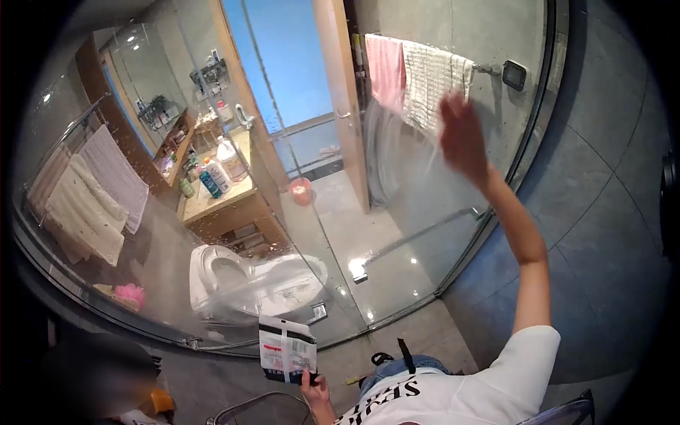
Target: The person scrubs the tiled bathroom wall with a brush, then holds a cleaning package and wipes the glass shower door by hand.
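My left hand [316, 386] grips the lower edge of a white printed packet [303, 347] with a dark lower band, fingers and thumb closed on it. My right hand [464, 138] is raised at the glass shower panel [439, 237], in front of the hanging white towel [425, 67]. Motion smears its fingers, so I cannot make out their shape or anything in them. Whitish streaks [386, 159] mark the glass to the left of this hand, and water drops speckle the panes.
A metal bar handle [425, 237] crosses the glass. Beyond it stand a toilet [212, 283], a counter [230, 202] with bottles, a pink bin [300, 191] and a pink towel [384, 67]. Another person [99, 375], blurred, is at the lower left. Tiled wall [595, 177] lies right.
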A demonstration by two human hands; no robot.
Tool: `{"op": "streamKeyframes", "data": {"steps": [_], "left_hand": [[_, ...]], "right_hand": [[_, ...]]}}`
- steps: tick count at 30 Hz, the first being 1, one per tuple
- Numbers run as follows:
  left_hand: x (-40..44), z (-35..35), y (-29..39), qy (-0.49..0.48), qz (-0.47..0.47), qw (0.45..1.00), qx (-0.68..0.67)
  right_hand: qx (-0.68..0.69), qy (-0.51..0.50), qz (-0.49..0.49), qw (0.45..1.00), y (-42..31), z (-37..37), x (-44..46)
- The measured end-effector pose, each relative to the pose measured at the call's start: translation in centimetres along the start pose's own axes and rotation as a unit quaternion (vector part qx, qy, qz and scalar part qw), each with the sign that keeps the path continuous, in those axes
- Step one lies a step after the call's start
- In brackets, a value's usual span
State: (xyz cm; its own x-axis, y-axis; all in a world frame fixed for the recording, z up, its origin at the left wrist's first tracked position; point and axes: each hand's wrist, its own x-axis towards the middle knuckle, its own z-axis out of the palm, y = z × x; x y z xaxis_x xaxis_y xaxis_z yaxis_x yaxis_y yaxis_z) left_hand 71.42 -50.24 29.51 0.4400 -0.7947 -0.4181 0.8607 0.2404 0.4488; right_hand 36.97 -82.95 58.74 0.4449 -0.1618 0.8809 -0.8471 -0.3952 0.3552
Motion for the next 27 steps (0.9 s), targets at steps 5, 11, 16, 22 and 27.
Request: {"op": "streamKeyframes", "data": {"steps": [5, 11, 16, 22, 27], "left_hand": [[0.5, 2.8, -0.4, -0.142, -0.093, 0.984, -0.056], [0.7, 3.3, -0.7, -0.199, -0.133, 0.970, -0.045], [2.5, -3.1, -1.2, -0.186, -0.141, 0.972, -0.020], [-1.5, 9.1, 0.3, -0.075, -0.136, 0.987, 0.037], [2.0, 4.6, -0.5, -0.212, -0.118, 0.968, -0.060]], "right_hand": [[-0.177, -0.301, 0.079, 0.934, -5.4, -3.6, 9.3], [-0.023, -0.085, -0.066, 0.994, -4.1, 2.4, -8.7], [0.130, 0.109, 0.435, 0.884, 0.3, 2.8, -13.3], [-0.024, 0.025, -0.018, 0.999, -9.9, 2.3, -1.8], [-0.021, 0.105, 0.151, 0.983, 5.1, -1.8, 5.2]]}}
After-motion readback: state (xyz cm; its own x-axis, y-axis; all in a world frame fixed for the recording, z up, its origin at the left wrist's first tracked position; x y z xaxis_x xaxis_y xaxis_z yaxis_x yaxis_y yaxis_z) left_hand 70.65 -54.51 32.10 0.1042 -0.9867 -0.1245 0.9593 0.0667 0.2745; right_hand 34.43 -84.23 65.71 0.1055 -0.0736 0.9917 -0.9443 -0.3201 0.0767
